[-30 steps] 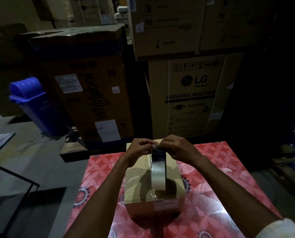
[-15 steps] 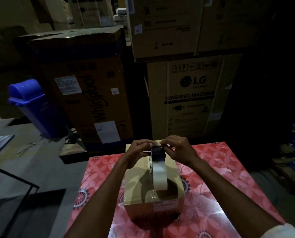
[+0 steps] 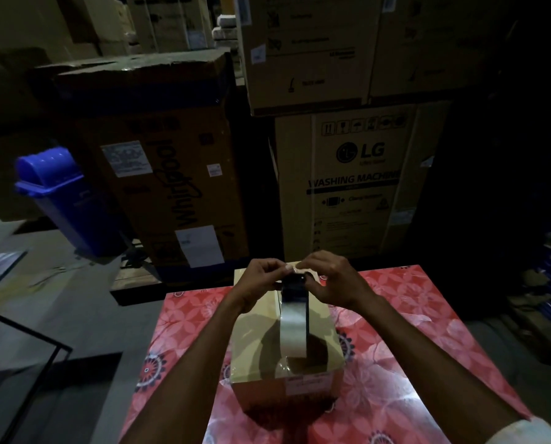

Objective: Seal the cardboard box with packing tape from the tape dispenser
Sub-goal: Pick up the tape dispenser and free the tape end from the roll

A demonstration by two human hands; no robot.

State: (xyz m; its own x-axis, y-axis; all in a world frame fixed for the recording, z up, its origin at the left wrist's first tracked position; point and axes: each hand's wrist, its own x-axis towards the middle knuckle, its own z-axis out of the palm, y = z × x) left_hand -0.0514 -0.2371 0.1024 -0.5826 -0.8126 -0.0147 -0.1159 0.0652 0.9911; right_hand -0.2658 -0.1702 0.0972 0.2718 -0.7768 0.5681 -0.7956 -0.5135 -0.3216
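A small tan cardboard box (image 3: 287,344) sits on a red floral tablecloth (image 3: 427,331). Over its far edge, the left hand (image 3: 261,282) and right hand (image 3: 330,280) pinch a dark tape dispenser (image 3: 293,283) between them — a strip of clear packing tape (image 3: 293,328) runs from it down the box's top to the near edge.

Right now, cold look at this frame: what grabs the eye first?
Both hands, left hand and right hand, meet at the far end of the small cardboard box, pinching at a dark tape dispenser. A pale strip of tape runs along the box top toward the near edge. The box sits on a red floral tablecloth; behind it, an LG washing machine carton and, far left, a blue bin.
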